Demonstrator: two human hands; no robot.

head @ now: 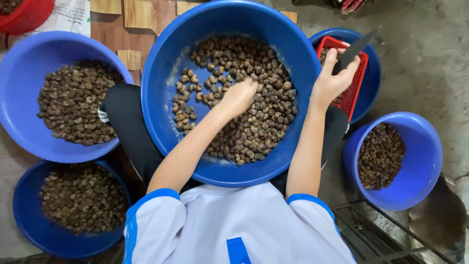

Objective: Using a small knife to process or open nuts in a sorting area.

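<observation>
Across the lap sits a large blue basin (161, 98), its rim close to neighbouring basins left and right. At centre, the left hand (239, 95) closes on brown nuts (254, 122) heaped inside. Beyond the right rim, the right hand (334, 78) grips a dark knife (354, 49) over a red basket (356, 85).

Both bare forearms extend upward from the lower centre of the frame. Left hand (239, 95), at centre, is knuckles-up with fingers curled under. Right hand (334, 78), upper right, is raised, fingers closed in a grip.
</observation>
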